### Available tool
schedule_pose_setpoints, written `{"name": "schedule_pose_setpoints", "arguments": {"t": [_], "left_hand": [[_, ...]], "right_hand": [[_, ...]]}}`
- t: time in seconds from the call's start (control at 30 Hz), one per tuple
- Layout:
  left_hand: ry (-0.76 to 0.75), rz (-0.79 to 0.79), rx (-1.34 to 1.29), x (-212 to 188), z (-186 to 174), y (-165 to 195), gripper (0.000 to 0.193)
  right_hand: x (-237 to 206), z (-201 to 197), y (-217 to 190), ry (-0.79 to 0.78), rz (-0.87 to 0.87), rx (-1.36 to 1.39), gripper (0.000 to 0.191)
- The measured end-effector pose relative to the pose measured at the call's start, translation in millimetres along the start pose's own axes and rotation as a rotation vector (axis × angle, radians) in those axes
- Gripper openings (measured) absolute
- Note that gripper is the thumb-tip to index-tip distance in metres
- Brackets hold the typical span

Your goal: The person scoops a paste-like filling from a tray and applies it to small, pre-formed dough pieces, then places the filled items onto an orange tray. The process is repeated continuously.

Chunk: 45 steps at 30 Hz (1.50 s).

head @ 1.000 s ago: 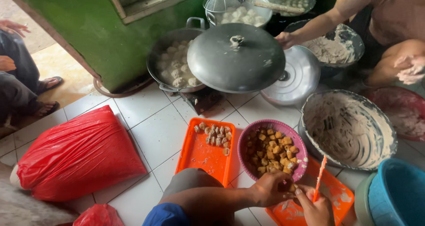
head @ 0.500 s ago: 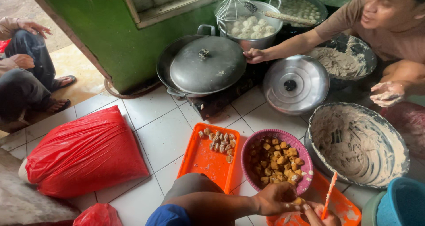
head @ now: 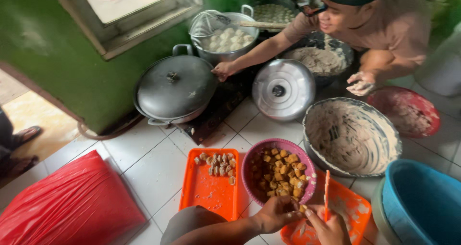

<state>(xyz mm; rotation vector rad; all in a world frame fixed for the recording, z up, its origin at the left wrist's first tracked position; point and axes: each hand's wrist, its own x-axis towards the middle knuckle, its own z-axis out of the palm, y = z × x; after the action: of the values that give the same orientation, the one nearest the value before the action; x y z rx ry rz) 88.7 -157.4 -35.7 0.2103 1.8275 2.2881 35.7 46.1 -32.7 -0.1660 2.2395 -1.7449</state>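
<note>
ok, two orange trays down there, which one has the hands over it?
The right-hand orange tray, smeared with pale paste; both hands work above its near end. The other orange tray, left of the pink bowl, only carries small pieces.

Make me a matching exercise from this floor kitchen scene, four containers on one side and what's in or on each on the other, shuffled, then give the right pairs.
Things:
1. purple colander
2. orange tray
3. big metal basin
4. dark wok

States:
A. smeared inside with pale batter
B. covered by a grey lid
C. holds golden-brown fried cubes
D. a few small pale pieces at its far end

Pairs: 1-C, 2-D, 3-A, 4-B
</note>
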Motion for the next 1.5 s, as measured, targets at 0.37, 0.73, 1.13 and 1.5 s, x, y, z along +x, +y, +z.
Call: {"name": "schedule_pose_setpoints", "arguments": {"t": [0.37,0.73,1.13,1.5], "left_hand": [[-0.047,-0.124,-0.586,22,-3,24,0.003],[0.458,-0.175,-0.551,19,-58,-17,0.005],[0.296,-0.105,-0.58,50,-47,-16,0.004],[0.338,-0.135,-0.538,49,-52,-20,0.004]], "right_hand": [[-3,-27,-67,-0.055,-0.148,0.037,0.038],[28,-93,25,0.269,0.108,-0.577,0.04],[21,-88,49,0.088,0.251,-1.234,0.025],[54,-74,81,0.095,0.23,-1.152,0.033]]}}
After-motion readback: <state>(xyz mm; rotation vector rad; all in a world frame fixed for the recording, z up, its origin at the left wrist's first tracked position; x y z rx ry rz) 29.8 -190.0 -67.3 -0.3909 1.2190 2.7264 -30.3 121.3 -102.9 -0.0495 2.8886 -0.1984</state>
